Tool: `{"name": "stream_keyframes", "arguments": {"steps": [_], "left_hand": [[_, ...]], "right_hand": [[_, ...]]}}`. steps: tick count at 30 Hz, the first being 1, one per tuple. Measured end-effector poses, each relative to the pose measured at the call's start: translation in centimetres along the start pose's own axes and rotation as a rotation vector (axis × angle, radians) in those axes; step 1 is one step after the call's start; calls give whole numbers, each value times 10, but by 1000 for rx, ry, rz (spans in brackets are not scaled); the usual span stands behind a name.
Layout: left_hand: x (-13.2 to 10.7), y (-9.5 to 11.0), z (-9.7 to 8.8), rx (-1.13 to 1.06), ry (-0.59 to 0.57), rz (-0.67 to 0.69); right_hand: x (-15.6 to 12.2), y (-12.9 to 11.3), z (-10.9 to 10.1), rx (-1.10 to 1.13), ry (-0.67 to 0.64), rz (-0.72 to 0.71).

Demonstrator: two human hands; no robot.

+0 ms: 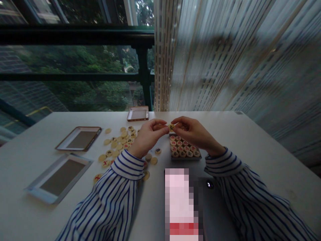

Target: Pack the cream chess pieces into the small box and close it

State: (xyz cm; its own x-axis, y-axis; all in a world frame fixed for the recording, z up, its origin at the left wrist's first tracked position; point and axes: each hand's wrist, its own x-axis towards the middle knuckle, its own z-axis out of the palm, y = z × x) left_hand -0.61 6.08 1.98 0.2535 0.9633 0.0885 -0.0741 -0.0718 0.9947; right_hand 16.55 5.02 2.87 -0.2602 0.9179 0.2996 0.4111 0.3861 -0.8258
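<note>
My left hand [149, 135] and my right hand [192, 132] meet above the table, both pinching one round wooden chess piece [171, 127] with a dark character on it. Right below them sits a small tray [186, 157] filled with rows of similar discs marked red and black. Several loose discs [117, 144] lie scattered on the white table [250, 144] to the left of my left hand, partly hidden by my striped sleeve.
Two shallow box lids [79, 138] [60, 177] lie at the left and a third small box [138, 113] stands at the far edge. A blurred pink and red object [181, 204] lies near me. A railing and curtain stand behind the table.
</note>
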Motion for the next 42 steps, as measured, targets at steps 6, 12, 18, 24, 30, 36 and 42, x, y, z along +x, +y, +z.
{"name": "stream_keyframes", "arguments": {"steps": [6,12,18,24,30,36,42], "left_hand": [[1,-1,3,-31,13,-11],[-1,3,5,5,19,-22],[-2,4,3,20,25,-12],[-1,1,2,-4,13,2],[-2,1,1,13,-34,-9],[-3,3,2,93,-47,2],[-4,5,3,88,-63,-10]], "right_hand": [[-1,-2,1,-15,-2,46],[0,-4,4,29,-10,40],[0,-1,4,87,-24,45],[-1,0,4,88,-15,36],[-1,-2,3,-12,44,33],[-1,-4,3,-80,60,13],[-1,1,2,-76,28,-23]]}}
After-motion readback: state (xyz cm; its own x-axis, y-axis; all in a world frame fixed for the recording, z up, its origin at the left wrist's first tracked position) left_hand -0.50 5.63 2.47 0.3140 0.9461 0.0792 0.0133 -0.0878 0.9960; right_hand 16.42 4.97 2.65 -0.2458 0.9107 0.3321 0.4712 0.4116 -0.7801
